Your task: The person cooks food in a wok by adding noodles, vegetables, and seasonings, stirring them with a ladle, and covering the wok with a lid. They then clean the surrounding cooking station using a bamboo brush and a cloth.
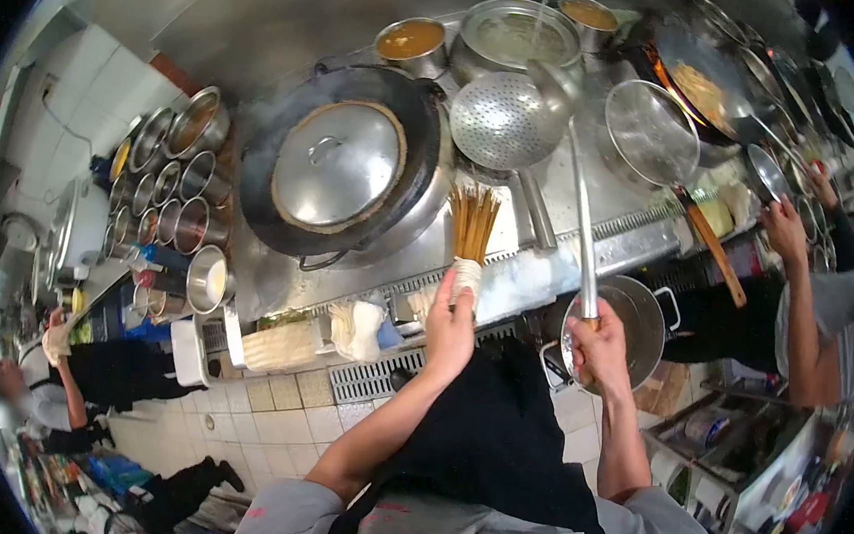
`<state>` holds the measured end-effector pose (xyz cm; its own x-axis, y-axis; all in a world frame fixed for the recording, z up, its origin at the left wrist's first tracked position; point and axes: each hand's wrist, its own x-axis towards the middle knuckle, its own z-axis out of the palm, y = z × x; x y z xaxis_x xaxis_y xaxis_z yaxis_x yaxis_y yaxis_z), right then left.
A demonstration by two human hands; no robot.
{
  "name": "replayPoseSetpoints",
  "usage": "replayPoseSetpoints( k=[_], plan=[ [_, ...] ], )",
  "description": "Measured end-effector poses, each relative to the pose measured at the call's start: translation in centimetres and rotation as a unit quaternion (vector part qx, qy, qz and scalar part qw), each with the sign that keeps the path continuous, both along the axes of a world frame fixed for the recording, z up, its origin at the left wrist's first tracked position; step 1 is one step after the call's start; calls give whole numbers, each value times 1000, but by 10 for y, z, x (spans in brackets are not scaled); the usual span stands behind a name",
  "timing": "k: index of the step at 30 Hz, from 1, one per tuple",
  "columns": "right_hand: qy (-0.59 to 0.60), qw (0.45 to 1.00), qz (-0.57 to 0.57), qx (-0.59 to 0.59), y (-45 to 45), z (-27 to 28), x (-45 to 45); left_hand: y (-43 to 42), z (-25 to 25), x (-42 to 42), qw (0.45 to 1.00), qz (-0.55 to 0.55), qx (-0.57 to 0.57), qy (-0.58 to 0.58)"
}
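Note:
My left hand [452, 331] is closed round the white-wrapped handle of a bamboo brush [472, 232], its bristles pointing up. In my right hand [599, 349] is the handle of a long metal ladle [580, 204], whose bowl sits up beside a perforated strainer [502, 120] and below a pot of liquid [522, 34]. Water runs down near the ladle bowl. Left of the brush, a black wok [259, 168] holds a domed metal lid [339, 165], with steam around it.
Metal containers [198, 224] crowd the left side. A large pot [648, 330] stands behind my right hand. A mesh strainer [651, 132] lies at right, near a flaming wok [698, 73] and a co-worker's arm [797, 286]. Another person [46, 393] stands far left.

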<state>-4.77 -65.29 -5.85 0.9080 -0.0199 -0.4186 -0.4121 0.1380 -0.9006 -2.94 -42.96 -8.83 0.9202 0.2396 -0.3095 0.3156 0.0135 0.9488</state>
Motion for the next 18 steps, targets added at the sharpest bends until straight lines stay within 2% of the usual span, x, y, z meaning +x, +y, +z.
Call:
replayPoseSetpoints(
  k=[1,5,6,9,11,13,14,15,16,17,18],
  plan=[
    [-16,1000,-1,9,-2,1,13,-4,-3,3,997,-10,69,-16],
    [-71,997,-35,13,5,8,68,-9,-29,9,977,-28,187,-95],
    [-93,996,-16,-9,4,11,86,-10,-23,11,986,-57,154,-29],
    [-115,991,-5,-71,-1,10,154,-14,-41,20,955,-133,255,72],
    [-120,990,-5,-76,-4,-4,205,-17,-41,23,954,-126,267,59],
    [-143,980,-6,-135,0,-2,248,-18,-42,27,957,-128,251,69],
    [-125,982,4,-141,0,-8,273,-20,-28,29,947,-151,269,91],
    [-107,983,13,-146,-1,-17,297,-23,-21,27,907,-178,376,55],
    [-55,998,13,-4,-5,-22,316,-25,-16,25,854,-203,478,18],
    [-1,990,13,139,-10,-28,333,-27,-7,22,788,-225,573,-19],
    [52,959,12,279,-13,-32,339,-34,21,24,790,-213,572,-60]
  ],
)
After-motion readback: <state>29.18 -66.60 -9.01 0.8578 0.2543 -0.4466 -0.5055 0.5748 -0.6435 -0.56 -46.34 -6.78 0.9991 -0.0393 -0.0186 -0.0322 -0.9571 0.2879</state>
